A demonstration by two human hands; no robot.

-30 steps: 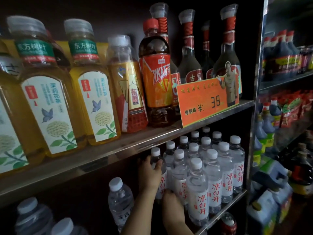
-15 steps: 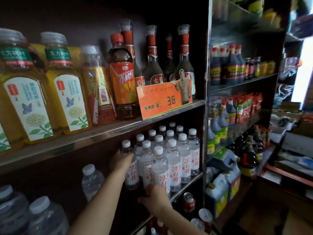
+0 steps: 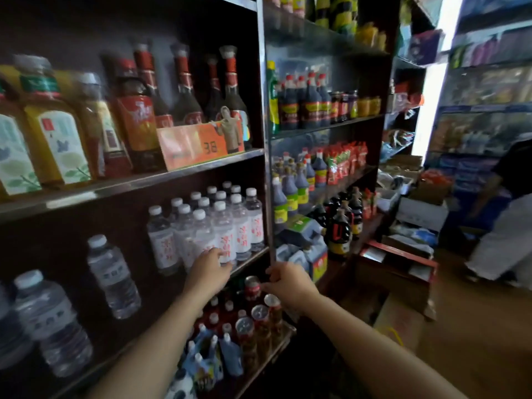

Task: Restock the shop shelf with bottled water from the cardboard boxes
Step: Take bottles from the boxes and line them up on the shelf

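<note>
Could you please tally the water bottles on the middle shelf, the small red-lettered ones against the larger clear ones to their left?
Small red-lettered water bottles: 13
Larger clear water bottles: 3, one of them cut off at the picture's left edge
Total: 16

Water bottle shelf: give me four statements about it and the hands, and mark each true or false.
1. The left hand touches the front of the water bottles. True.
2. The right hand holds a water bottle. False: it holds none; it is at the shelf post.
3. The price card stands on the shelf above the water bottles. True.
4. The water bottles have red caps. False: their caps are white.
</note>
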